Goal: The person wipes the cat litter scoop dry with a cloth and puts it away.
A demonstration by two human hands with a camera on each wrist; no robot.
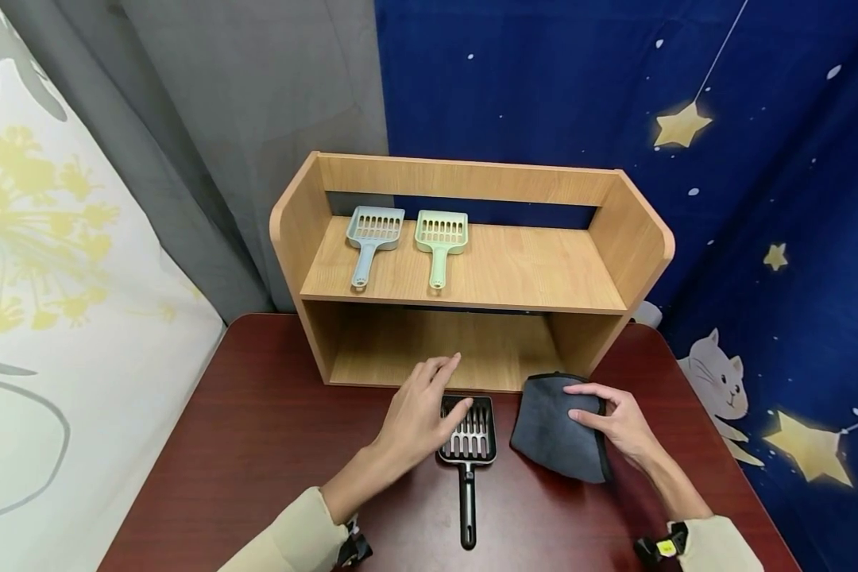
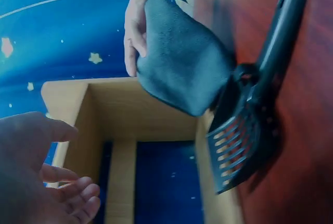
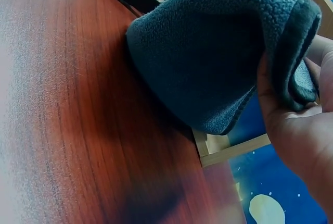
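A dark grey cloth (image 1: 558,429) hangs from my right hand (image 1: 618,417), whose thumb and fingers pinch it along the edge. In the right wrist view the cloth (image 3: 208,52) droops in a fold over the tabletop. My left hand (image 1: 422,413) hovers with fingers extended over the left side of a black slotted litter scoop (image 1: 468,469), covering part of its head. The scoop lies on the table, handle pointing towards me. In the left wrist view nothing is between the fingers of the left hand (image 2: 57,177).
A wooden two-tier shelf (image 1: 472,163) stands at the back of the dark red table (image 1: 257,445). On its upper board lie a blue litter scoop (image 1: 375,230) and a green litter scoop (image 1: 440,238). Curtains (image 1: 515,87) hang behind it.
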